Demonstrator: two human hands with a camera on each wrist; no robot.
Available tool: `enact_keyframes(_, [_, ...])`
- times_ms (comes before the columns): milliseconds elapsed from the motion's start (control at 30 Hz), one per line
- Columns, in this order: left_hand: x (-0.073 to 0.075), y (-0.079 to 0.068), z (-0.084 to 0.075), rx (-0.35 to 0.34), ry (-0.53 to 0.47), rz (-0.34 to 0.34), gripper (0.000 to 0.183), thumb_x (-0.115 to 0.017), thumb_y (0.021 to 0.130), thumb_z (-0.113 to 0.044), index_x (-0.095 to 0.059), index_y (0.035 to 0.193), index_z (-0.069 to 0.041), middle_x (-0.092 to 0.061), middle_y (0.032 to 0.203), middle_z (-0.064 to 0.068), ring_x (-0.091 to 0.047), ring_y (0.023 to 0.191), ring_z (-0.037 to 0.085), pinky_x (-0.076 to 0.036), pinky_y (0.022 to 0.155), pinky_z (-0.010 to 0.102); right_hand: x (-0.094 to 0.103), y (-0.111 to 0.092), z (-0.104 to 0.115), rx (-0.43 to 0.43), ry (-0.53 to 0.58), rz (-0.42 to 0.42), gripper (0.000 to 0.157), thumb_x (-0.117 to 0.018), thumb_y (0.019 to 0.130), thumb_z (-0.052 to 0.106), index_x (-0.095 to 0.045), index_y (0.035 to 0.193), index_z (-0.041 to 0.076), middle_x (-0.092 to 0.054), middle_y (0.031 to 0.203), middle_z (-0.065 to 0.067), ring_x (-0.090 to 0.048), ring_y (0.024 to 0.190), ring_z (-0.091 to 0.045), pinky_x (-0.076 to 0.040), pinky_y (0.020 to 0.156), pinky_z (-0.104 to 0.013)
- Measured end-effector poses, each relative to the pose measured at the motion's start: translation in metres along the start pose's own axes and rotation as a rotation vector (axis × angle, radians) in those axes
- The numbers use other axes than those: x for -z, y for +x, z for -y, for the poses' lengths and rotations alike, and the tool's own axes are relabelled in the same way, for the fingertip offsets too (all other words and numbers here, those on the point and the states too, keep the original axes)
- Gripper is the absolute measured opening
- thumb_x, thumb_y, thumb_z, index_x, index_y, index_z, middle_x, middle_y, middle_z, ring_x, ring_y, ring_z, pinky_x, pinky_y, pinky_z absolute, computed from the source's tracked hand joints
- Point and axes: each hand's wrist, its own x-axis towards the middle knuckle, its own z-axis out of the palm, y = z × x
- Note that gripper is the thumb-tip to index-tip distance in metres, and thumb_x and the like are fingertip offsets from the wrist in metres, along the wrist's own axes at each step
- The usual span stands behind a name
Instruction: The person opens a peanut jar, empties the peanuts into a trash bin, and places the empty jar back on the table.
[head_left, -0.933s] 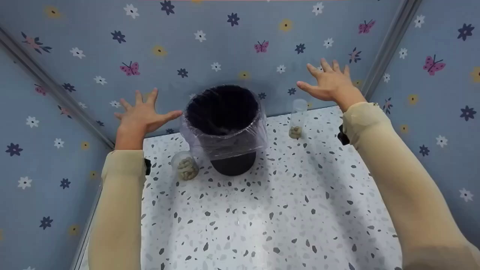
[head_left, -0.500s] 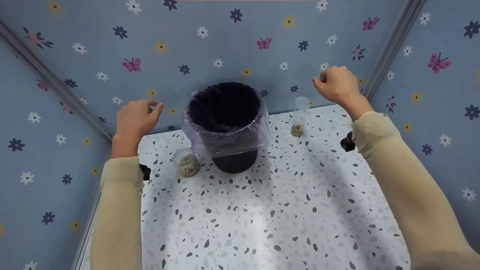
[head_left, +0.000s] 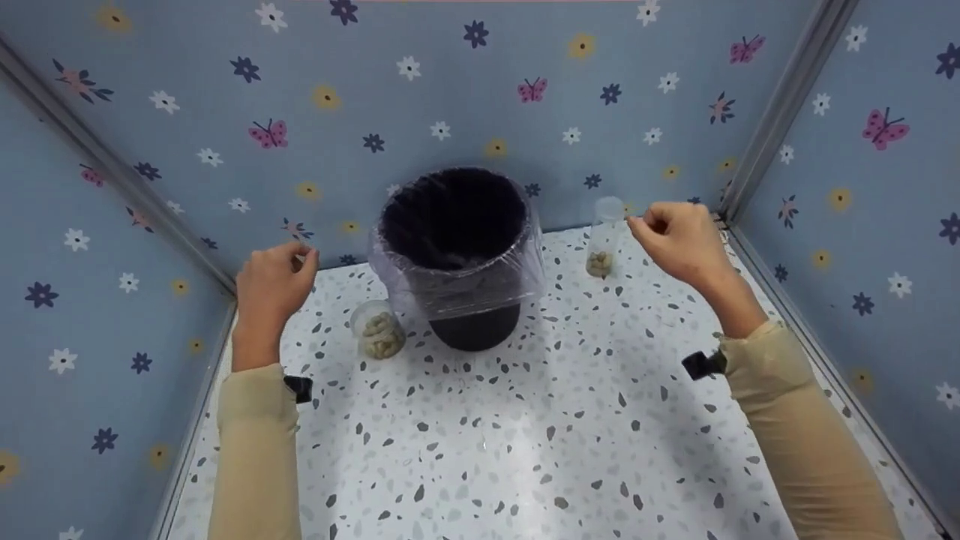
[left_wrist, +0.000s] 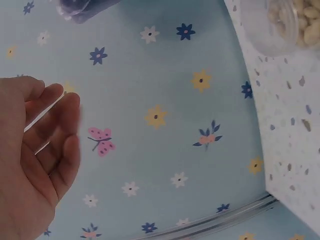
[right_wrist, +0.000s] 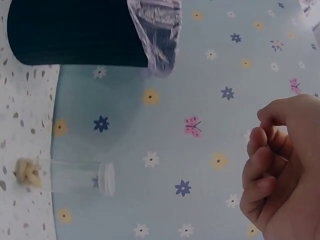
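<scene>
My left hand (head_left: 271, 289) hovers left of a black bin (head_left: 474, 330), its fingers loosely curled and holding nothing. A short clear jar (head_left: 379, 331) of pale, nut-like pieces stands on the floor between that hand and the bin. My right hand (head_left: 686, 244) is held just right of a tall clear jar (head_left: 602, 238), which has a few similar pieces at its bottom and a white lid. From the right wrist view, the fingers (right_wrist: 260, 162) bend inward around bare air, apart from the jar. A thin purplish plastic bag (head_left: 472, 292) lines the bin and folds over its rim.
Blue flowered panels (head_left: 420, 97) enclose the back and both sides, joined by grey metal strips (head_left: 787, 105). The floor (head_left: 487, 450) is white with dark specks. Each wrist carries a small black camera, such as the one at the right cuff (head_left: 703, 365).
Both hands were spread wide higher up near the back wall. Their fingers have curled in and both arms have come down toward me. Bin and jars stay put.
</scene>
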Motion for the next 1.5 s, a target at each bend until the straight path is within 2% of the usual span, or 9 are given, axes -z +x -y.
enact_keyframes(300, [-0.045,-0.009,0.014,0.087,-0.105,0.085,0.035,-0.052,0.101,-0.032,-0.071,0.110,-0.005,-0.070,0.097,0.016,-0.064,0.068,0.029,-0.050,0.060,0.048,-0.007,-0.050,0.003,0.010,0.137,0.050,0.025,-0.061,0.097,0.019,-0.062,0.073,0.010,-0.054,0.064,0.000,-0.046,0.055,-0.016,-0.038,0.054,-0.027])
enact_keyframes(400, [-0.064,-0.016,0.023,0.160,-0.126,0.164,0.035,-0.051,0.101,-0.032,-0.069,0.117,-0.007,-0.068,0.112,0.017,-0.065,0.069,0.028,-0.051,0.064,0.048,-0.012,-0.065,0.003,-0.028,0.211,0.094,0.020,-0.062,0.097,0.018,-0.065,0.079,0.010,-0.057,0.067,-0.001,-0.050,0.055,-0.014,-0.043,0.053,-0.025])
enact_keyframes(533, [-0.087,-0.025,0.034,0.235,-0.144,0.305,0.040,-0.051,0.100,-0.031,-0.060,0.132,-0.008,-0.053,0.136,0.020,-0.064,0.090,0.034,-0.049,0.076,0.052,-0.018,-0.081,-0.004,-0.100,0.304,0.134,0.016,-0.060,0.098,0.013,-0.066,0.086,0.005,-0.060,0.071,-0.009,-0.053,0.053,-0.017,-0.047,0.051,-0.025])
enact_keyframes(633, [-0.101,-0.028,0.039,0.215,-0.175,0.373,0.049,-0.053,0.099,-0.033,-0.050,0.142,-0.008,-0.039,0.146,0.023,-0.050,0.118,0.042,-0.042,0.092,0.059,-0.024,-0.089,-0.011,-0.137,0.353,0.146,0.015,-0.059,0.098,0.010,-0.065,0.089,0.001,-0.061,0.074,-0.015,-0.053,0.054,-0.025,-0.047,0.052,-0.026])
enact_keyframes(733, [-0.112,-0.029,0.040,0.185,-0.199,0.410,0.064,-0.058,0.096,-0.039,-0.039,0.149,-0.009,-0.026,0.152,0.026,-0.031,0.134,0.047,-0.029,0.102,0.065,-0.031,-0.095,-0.017,-0.164,0.388,0.168,0.015,-0.059,0.099,0.012,-0.065,0.090,0.002,-0.062,0.076,-0.016,-0.054,0.054,-0.027,-0.046,0.052,-0.027])
enact_keyframes(833, [-0.121,-0.029,0.040,0.168,-0.203,0.435,0.077,-0.063,0.092,-0.044,-0.030,0.153,-0.012,-0.015,0.154,0.029,-0.025,0.136,0.051,-0.023,0.102,0.070,-0.040,-0.100,-0.021,-0.181,0.430,0.187,0.016,-0.060,0.098,0.018,-0.065,0.090,0.005,-0.062,0.076,-0.013,-0.054,0.055,-0.026,-0.047,0.052,-0.029])
enact_keyframes(1000, [-0.139,-0.035,0.040,0.159,-0.209,0.455,0.080,-0.066,0.091,-0.039,-0.025,0.155,-0.016,-0.009,0.156,0.027,-0.024,0.135,0.053,-0.028,0.102,0.067,-0.056,-0.113,-0.035,-0.228,0.488,0.214,0.019,-0.060,0.099,0.022,-0.065,0.091,0.006,-0.062,0.077,-0.014,-0.055,0.057,-0.032,-0.050,0.055,-0.035])
enact_keyframes(1200, [-0.162,-0.047,0.037,0.138,-0.220,0.505,0.068,-0.063,0.094,-0.032,-0.033,0.151,-0.012,-0.019,0.152,0.030,-0.030,0.134,0.049,-0.029,0.106,0.061,-0.068,-0.135,-0.052,-0.315,0.489,0.262,0.021,-0.058,0.100,0.024,-0.064,0.092,0.005,-0.061,0.079,-0.013,-0.055,0.057,-0.022,-0.050,0.057,-0.033])
enact_keyframes(1500, [-0.157,-0.046,0.032,0.149,-0.202,0.490,0.072,-0.072,0.087,-0.034,-0.038,0.148,-0.014,-0.034,0.138,0.027,-0.046,0.120,0.044,-0.039,0.098,0.058,-0.074,-0.137,-0.054,-0.328,0.473,0.275,0.020,-0.058,0.100,0.024,-0.064,0.093,0.006,-0.062,0.080,-0.013,-0.057,0.059,-0.026,-0.049,0.056,-0.034])
